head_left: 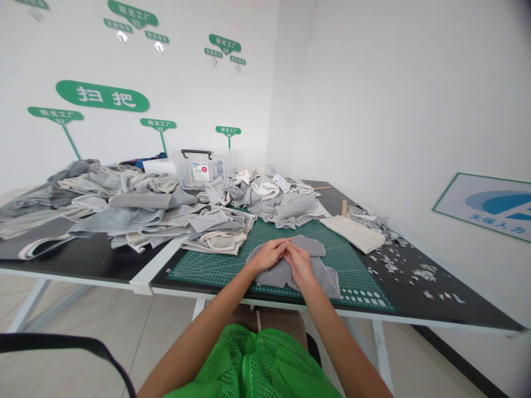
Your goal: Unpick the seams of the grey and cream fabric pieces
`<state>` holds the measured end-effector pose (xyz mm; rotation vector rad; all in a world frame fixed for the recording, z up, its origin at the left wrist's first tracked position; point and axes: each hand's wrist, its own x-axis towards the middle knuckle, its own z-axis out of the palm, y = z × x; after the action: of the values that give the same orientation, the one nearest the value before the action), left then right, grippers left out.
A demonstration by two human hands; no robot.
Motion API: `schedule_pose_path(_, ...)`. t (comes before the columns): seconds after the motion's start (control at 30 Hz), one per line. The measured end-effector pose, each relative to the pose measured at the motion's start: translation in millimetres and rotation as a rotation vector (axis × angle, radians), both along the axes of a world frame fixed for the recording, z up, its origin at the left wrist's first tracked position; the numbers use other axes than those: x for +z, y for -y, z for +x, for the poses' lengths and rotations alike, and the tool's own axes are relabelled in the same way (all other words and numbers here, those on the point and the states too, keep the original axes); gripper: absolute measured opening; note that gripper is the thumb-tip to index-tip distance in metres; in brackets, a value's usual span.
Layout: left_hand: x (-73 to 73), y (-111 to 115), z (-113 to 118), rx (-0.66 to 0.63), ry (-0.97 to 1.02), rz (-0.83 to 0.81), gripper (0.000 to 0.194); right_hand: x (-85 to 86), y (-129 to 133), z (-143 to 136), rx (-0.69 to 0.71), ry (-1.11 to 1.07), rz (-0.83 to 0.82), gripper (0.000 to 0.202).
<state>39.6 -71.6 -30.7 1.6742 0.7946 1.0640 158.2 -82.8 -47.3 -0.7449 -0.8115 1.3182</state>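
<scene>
My left hand (269,255) and my right hand (299,263) meet over a grey cloth piece (326,276), fingertips pressed together. Both are closed, and whatever lies between the fingers is too small or hidden to name. The grey cloth spreads flat under and around them, with a notch on its right side. Beneath it is a green cutting mat (211,268) with a printed grid. Left of my hands, folded grey and cream cloths (219,229) are stacked on the mat's edge.
Heaps of grey cloth (136,207) cover the left table, and another pile (277,196) lies behind the mat. At the back stands a clear plastic box (188,171). On the right are a cream cloth (354,232) and small grey scraps (425,272), near the white wall.
</scene>
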Motion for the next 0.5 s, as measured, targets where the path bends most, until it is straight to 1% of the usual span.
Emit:
schedule_pose_path(0.17,-2.1,-1.7,-0.5,-0.017,-0.024,0.021,0.056,0.5,0.1,0.1,0.002,-0.001,0.000,0.023)
schedule_pose_path(0.5,-5.7,-4.5,-0.8,-0.004,-0.051,0.046,0.053,0.3,0.0,0.2,-0.001,0.003,-0.001,0.023)
